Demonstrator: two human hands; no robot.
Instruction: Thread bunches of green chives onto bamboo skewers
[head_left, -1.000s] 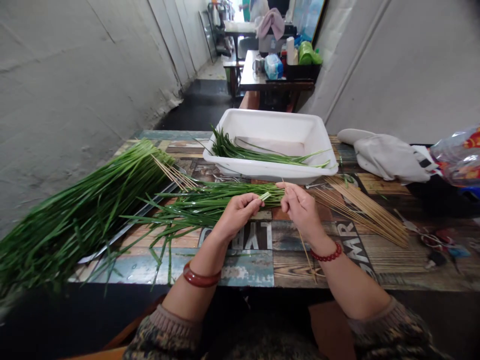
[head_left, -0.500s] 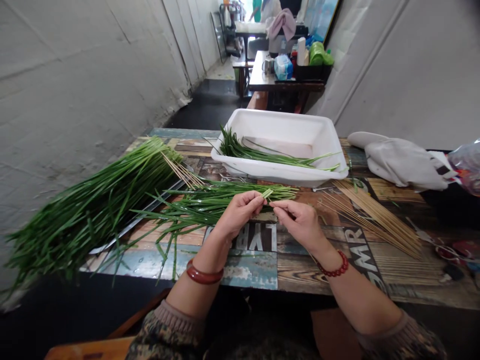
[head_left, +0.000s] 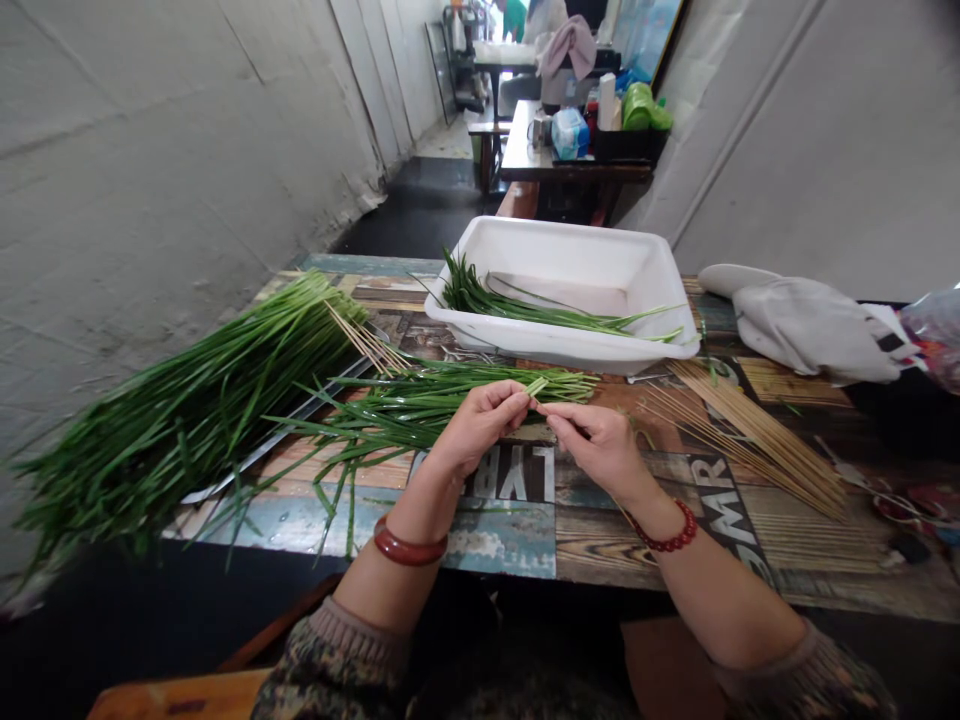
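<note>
My left hand (head_left: 486, 425) is closed in a pinch on a few garlic chives (head_left: 537, 386), their pale cut ends poking out past the thumb. Fingertips of my right hand (head_left: 600, 445) meet them from the right, pinched around a thin bamboo skewer (head_left: 624, 514); most of it is hidden by the hand, and a bit shows near the wrist. Under and behind my left hand lies a loose spread of chives (head_left: 405, 405) on the patterned table (head_left: 600, 545). Whether the skewer's tip has gone into the stems I cannot tell.
A large chive pile (head_left: 202, 400) rests at the left on a metal tray (head_left: 247, 465), with threaded skewers (head_left: 367, 340) sticking out. Behind my hands stands a white tub (head_left: 570, 345) holding more chives. Bare skewers (head_left: 757, 430) and a grey cap (head_left: 802, 320) lie right.
My right fingertips have come closer to the stem ends, closing the small gap to my left hand. The left hand keeps its pinch, nearly still.
</note>
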